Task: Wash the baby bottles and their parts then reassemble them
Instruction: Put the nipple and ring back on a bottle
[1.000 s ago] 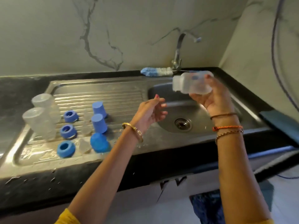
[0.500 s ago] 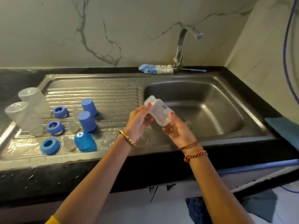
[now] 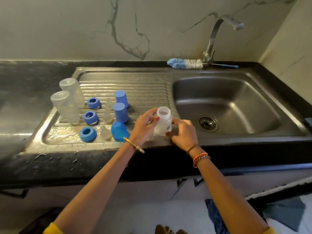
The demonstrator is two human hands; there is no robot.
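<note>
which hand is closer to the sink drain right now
Right. The right hand holds the bottle just left of the drain; the left hand is on the bottle's far side, farther away.

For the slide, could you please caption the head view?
Both hands, left and right, hold an open, upright baby bottle at the sink's front edge.

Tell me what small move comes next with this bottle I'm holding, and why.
Probably set the bottle mouth-down on the drainboard beside the two upturned bottles. Both hands, left hand and right hand, hold it upright, and the tap shows no running water.
</note>
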